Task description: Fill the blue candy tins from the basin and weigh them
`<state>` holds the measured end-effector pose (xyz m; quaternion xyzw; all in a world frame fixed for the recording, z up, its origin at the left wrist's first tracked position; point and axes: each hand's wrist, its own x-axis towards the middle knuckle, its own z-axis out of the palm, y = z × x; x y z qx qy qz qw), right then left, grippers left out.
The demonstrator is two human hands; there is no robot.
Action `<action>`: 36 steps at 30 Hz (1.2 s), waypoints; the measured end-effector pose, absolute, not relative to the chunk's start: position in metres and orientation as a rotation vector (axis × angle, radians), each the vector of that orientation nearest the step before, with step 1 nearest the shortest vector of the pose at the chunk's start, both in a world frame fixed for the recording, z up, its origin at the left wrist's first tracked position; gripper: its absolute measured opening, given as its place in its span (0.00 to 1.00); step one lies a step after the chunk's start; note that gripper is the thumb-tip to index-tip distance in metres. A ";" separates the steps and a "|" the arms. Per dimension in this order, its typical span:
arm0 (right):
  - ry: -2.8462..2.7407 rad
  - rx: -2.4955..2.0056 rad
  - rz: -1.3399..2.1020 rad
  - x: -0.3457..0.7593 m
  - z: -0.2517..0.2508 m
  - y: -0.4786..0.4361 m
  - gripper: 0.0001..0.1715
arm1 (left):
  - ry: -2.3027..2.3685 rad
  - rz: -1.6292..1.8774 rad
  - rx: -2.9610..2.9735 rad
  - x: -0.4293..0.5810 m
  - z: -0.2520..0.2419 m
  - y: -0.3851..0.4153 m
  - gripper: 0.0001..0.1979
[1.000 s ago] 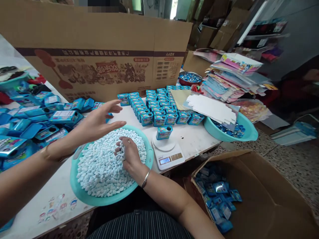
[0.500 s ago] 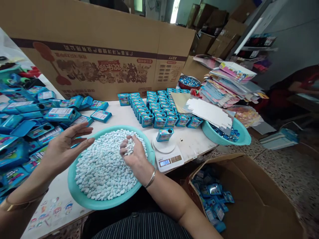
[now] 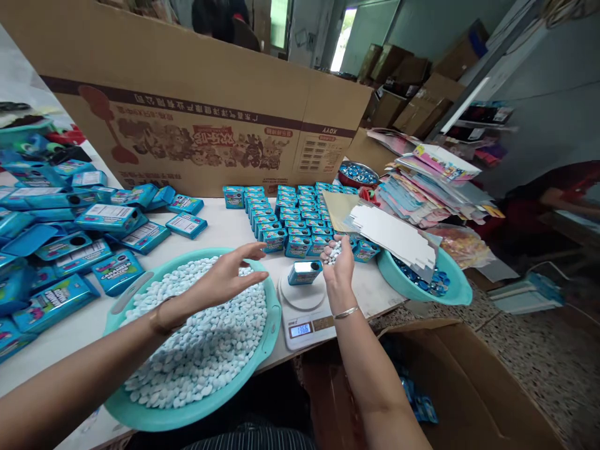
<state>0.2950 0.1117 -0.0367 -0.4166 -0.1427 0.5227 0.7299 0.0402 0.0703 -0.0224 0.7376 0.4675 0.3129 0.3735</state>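
Note:
My right hand (image 3: 338,269) holds a handful of small white candies (image 3: 334,251) just above and right of a small blue tin (image 3: 304,272). That tin lies on a white digital scale (image 3: 304,312) whose display reads 136.6. My left hand (image 3: 225,278) hovers with fingers spread over a teal basin (image 3: 274,312) heaped with pale white-blue candies (image 3: 201,337), and it holds nothing.
Rows of small blue tins (image 3: 290,212) stand behind the scale. Loose blue tins (image 3: 70,231) pile up at the left. A large cardboard box (image 3: 197,119) walls the back. A second teal basin (image 3: 450,290) under white card sheets (image 3: 398,228) sits right, and an open carton (image 3: 469,387) lies on the floor.
My right hand lifted out of the candy basin with a handful and moved right, over the tin on the scale. My left hand moved right over the basin. The camera tilted upward.

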 end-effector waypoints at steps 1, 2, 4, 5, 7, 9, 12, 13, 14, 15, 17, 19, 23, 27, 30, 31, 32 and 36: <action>-0.340 -0.939 1.123 0.294 -0.041 0.115 0.19 | 1.172 0.781 1.896 0.050 -0.025 0.074 0.35; -0.366 -0.954 1.097 0.293 -0.045 0.117 0.19 | 1.152 0.765 1.901 0.059 -0.028 0.078 0.35; -0.419 -0.963 1.052 0.291 -0.052 0.120 0.21 | 1.121 0.736 1.911 0.074 -0.034 0.084 0.34; -0.446 -0.962 1.032 0.290 -0.054 0.121 0.22 | 1.111 0.723 1.918 0.079 -0.036 0.087 0.34; -0.484 -0.957 1.001 0.291 -0.058 0.121 0.23 | 1.099 0.691 1.938 0.088 -0.041 0.092 0.34; -0.494 -0.949 0.989 0.291 -0.061 0.121 0.23 | 1.100 0.654 1.963 0.095 -0.044 0.097 0.34; -0.474 -0.935 0.997 0.291 -0.061 0.121 0.22 | 1.120 0.591 2.029 0.105 -0.048 0.104 0.33; -0.462 -0.933 1.002 0.291 -0.060 0.122 0.21 | 1.128 0.570 2.053 0.109 -0.050 0.106 0.34; -0.442 -0.934 1.009 0.292 -0.059 0.122 0.20 | 1.135 0.546 2.077 0.112 -0.051 0.109 0.34; -0.411 -0.936 1.022 0.293 -0.057 0.122 0.19 | 1.141 0.521 2.098 0.115 -0.053 0.110 0.35; -0.317 -0.927 1.081 0.297 -0.053 0.122 0.16 | 1.158 0.475 2.135 0.121 -0.056 0.114 0.37; -0.207 -0.903 1.171 0.304 -0.049 0.122 0.16 | 1.164 0.449 2.175 0.126 -0.057 0.116 0.37; -0.100 -0.819 1.289 0.320 -0.043 0.120 0.19 | 1.150 0.419 2.243 0.130 -0.056 0.116 0.34; -0.089 -0.757 1.289 0.328 -0.040 0.117 0.19 | 1.140 0.408 2.273 0.129 -0.053 0.115 0.35; -0.089 -0.745 1.295 0.329 -0.039 0.115 0.19 | 1.163 0.389 2.279 0.128 -0.053 0.115 0.35; -0.085 -0.742 1.298 0.329 -0.039 0.114 0.19 | 1.169 0.385 2.283 0.128 -0.054 0.115 0.35; -0.078 -0.741 1.300 0.328 -0.039 0.114 0.19 | 1.171 0.384 2.289 0.128 -0.054 0.115 0.35; -0.086 -0.748 1.311 0.326 -0.037 0.113 0.20 | 1.175 0.369 2.326 0.129 -0.057 0.117 0.35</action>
